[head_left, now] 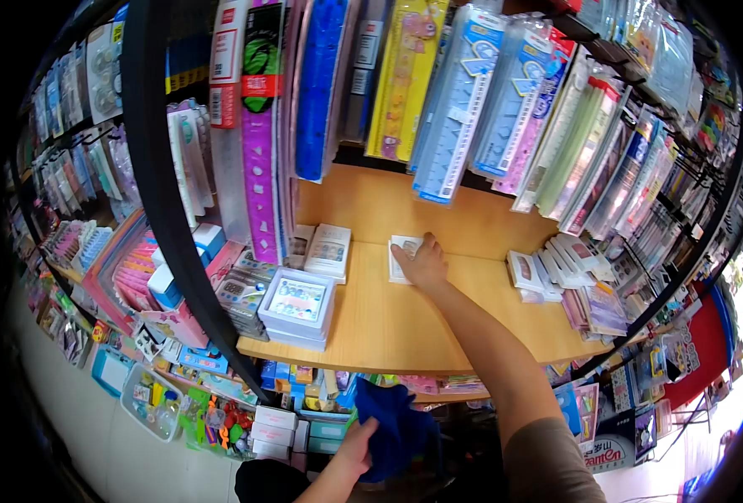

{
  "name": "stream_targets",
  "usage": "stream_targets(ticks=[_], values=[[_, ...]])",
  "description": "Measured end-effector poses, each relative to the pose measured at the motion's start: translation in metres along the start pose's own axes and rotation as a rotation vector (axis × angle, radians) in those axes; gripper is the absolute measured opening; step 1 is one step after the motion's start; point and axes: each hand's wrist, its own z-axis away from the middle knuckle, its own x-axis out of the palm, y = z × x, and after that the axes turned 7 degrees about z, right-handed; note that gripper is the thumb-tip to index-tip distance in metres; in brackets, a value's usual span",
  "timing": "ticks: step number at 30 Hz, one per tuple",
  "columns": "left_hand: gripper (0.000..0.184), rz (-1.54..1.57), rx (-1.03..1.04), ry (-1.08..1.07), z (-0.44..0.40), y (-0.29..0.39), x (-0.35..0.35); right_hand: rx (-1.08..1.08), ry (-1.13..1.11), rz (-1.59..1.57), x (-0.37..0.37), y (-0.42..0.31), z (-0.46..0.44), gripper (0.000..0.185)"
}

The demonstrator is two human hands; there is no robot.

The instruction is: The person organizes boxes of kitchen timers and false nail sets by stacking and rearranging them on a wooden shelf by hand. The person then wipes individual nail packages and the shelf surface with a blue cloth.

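Observation:
My right hand (426,264) reaches onto the wooden shelf (388,327) and grips a small white boxed pack (396,270) near the back board. Thumb and fingers lie over the pack and hide much of it. Lower down, in front of the shelf edge, my left hand (356,446) is closed on a bunched dark blue cloth (392,423). Left of the right hand lies a stack of white packs (329,251). Closer to the front left edge stands a pile of clear-lidded white boxes (297,306).
Packaged rulers (459,109) hang low above the shelf. Loose white packs (568,264) lie at its right end. A black upright post (166,168) stands at the left. Below are a plastic bin (149,402) and stacked white boxes (273,432).

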Motion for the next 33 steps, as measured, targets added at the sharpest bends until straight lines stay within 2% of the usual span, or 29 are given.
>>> stream_targets(ticks=[1, 2, 3, 5, 8, 10, 13, 15, 18, 21, 22, 26, 29, 32, 33], values=[[0.055, 0.082, 0.022, -0.015, 0.000, 0.001, -0.003, -0.007, 0.064, -0.015, -0.006, 0.013, -0.005, 0.080], [0.069, 0.252, 0.082, -0.139, -0.002, 0.003, -0.004, -0.017, 0.127, -0.029, -0.013, 0.028, -0.010, 0.079], [0.056, 0.433, 0.098, -0.257, 0.009, 0.019, 0.027, -0.030, 0.188, -0.044, -0.021, 0.043, -0.014, 0.079], [0.052, 0.409, 0.139, -0.373, 0.007, 0.022, 0.038, 0.078, 0.279, 0.051, -0.053, 0.079, -0.016, 0.069], [0.044, 0.425, 0.001, -0.418, -0.033, -0.012, 0.005, 0.288, 0.332, 0.323, -0.076, 0.141, -0.013, 0.072], [0.033, -0.232, 0.161, -0.423, -0.030, -0.019, 0.023, 0.406, 0.279, 0.351, -0.080, 0.172, -0.010, 0.074], [0.013, -2.197, 0.715, -0.090, 0.016, 0.007, 0.100, 0.446, 0.186, 0.297, -0.092, 0.193, 0.006, 0.073], [0.016, -2.129, 0.775, -0.118, 0.005, -0.009, 0.082, 0.383, 0.203, 0.258, -0.099, 0.196, 0.010, 0.072], [0.022, -2.019, 0.861, -0.167, -0.015, -0.037, 0.046, 0.054, 0.418, -0.016, -0.094, 0.216, 0.019, 0.072], [0.026, -2.075, 0.742, -0.215, 0.018, 0.000, 0.103, -0.173, 0.358, -0.135, -0.122, 0.193, 0.061, 0.073], [0.024, -2.079, 0.962, -0.170, 0.031, 0.008, 0.128, -0.222, 0.323, -0.209, -0.130, 0.184, 0.080, 0.072], [0.013, -1.775, 1.161, -0.250, -0.013, 0.007, 0.057, -0.441, 0.249, -0.430, -0.149, 0.159, 0.161, 0.076], [0.019, -2.189, 0.927, -0.144, 0.006, 0.026, 0.091, -0.621, 0.166, -0.599, -0.148, 0.146, 0.208, 0.085], [0.028, -2.577, 0.610, -0.007, 0.028, 0.047, 0.122, -0.673, 0.008, -0.482, -0.153, 0.125, 0.245, 0.087], [0.030, -2.329, 0.829, -0.031, 0.027, 0.041, 0.107, -0.699, -0.028, -0.455, -0.149, 0.116, 0.255, 0.087]])
